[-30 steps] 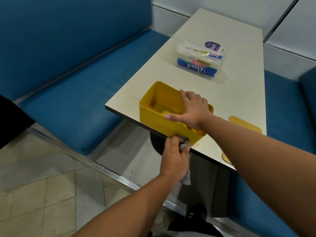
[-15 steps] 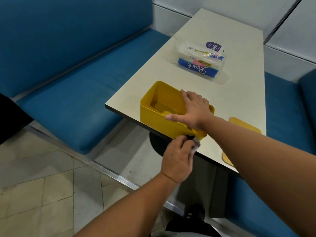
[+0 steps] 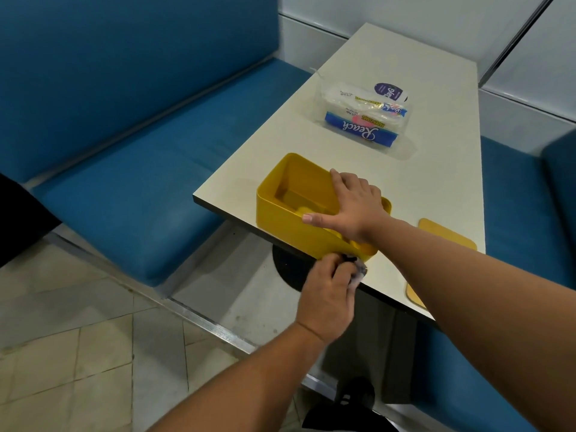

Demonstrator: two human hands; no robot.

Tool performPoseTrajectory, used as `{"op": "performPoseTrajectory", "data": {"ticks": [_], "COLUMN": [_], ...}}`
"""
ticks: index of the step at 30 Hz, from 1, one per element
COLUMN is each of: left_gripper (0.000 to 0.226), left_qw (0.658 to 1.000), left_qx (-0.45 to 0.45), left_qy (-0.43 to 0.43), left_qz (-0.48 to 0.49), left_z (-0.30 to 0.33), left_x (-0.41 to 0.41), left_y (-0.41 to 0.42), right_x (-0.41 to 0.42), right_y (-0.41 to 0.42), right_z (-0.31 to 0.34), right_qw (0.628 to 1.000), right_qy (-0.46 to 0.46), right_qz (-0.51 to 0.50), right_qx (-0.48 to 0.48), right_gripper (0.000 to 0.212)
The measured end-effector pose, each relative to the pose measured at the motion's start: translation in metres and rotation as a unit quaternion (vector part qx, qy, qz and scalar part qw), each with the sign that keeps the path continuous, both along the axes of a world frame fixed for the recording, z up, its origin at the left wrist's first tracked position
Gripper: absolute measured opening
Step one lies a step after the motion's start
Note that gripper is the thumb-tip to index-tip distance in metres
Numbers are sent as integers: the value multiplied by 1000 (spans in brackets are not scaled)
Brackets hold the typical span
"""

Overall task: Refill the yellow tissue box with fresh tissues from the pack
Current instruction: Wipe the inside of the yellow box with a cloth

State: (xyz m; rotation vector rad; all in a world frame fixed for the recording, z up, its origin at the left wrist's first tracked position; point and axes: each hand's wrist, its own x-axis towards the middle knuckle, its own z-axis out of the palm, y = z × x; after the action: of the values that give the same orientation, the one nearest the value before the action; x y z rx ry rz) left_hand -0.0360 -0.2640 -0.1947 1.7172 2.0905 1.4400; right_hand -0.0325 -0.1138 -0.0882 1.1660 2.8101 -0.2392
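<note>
While a person leans over the near end of a cream table (image 3: 389, 73) in a blue booth, the left hand (image 3: 327, 294) is bunched around a small crumpled wad (image 3: 358, 272), greyish and partly hidden by the fingers, perhaps a used tissue or cloth, pressed at the table's edge just beside the near right corner of the yellow tissue box (image 3: 280, 210). Just beyond it, the right hand (image 3: 352, 207) lies flat across the box's open top, fingers straight and thumb stretched left along the near rim, grasping nothing. The box stands uncovered at the table's near corner, its inside bare apart from a raised yellow platform on the bottom. Its flat yellow lid (image 3: 448, 236) lies on the table to the right, partly behind the right forearm, apart from the box. Farther along the tabletop, well apart from the box, sits the tissue pack (image 3: 361, 123), clear plastic with a blue band reading "Reach", white tissues showing through. Blue cushioned bench seats (image 3: 124, 188) flank the table on both sides, with pale tiled floor (image 3: 78, 353) below at left and white wall panels beyond.
</note>
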Motion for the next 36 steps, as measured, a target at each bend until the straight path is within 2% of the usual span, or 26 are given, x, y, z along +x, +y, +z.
{"op": "performPoseTrajectory", "data": {"ticks": [2, 4, 6, 9, 14, 16, 20, 25, 30, 36], "left_gripper": [18, 10, 8, 15, 19, 19, 19, 15, 7, 7], "left_qw": [1000, 992, 971, 947, 945, 943, 944, 950, 950, 948], "left_qx": [21, 26, 2, -60, -96, -99, -96, -80, -51, -62], "left_qy": [6, -65, -130, -154, -170, -176, -177, -197, -223, -228], "left_qz": [17, 106, 203, 275, 264, 263, 261, 228, 211, 215], "left_z": [3, 10, 16, 25, 36, 43, 49, 51, 51, 48], "left_x": [-21, -56, -89, -112, -117, -120, -127, -124, -120, -126], "left_y": [2, 2, 0, -4, -10, -14, -24, -38, -50, -65], "right_x": [0, 0, -1, -5, -9, -10, -22, -38, -53, -73], "right_y": [0, -1, -2, -1, -6, -10, -17, -20, -24, -36], "right_z": [1, 2, 4, 12, 24, 28, 45, 58, 57, 51], "right_qw": [1000, 1000, 1000, 999, 997, 998, 990, 938, 905, 882], "right_qy": [1, -2, -13, -31, -65, -52, -25, 3, 6, 9], "right_qz": [-2, -4, -8, -16, 23, 3, -138, -342, -413, -456], "right_qx": [-4, -8, -13, -29, -36, -21, -19, -64, -102, -117], "right_gripper": [120, 122, 124, 130, 125, 120, 119, 123, 123, 122]}}
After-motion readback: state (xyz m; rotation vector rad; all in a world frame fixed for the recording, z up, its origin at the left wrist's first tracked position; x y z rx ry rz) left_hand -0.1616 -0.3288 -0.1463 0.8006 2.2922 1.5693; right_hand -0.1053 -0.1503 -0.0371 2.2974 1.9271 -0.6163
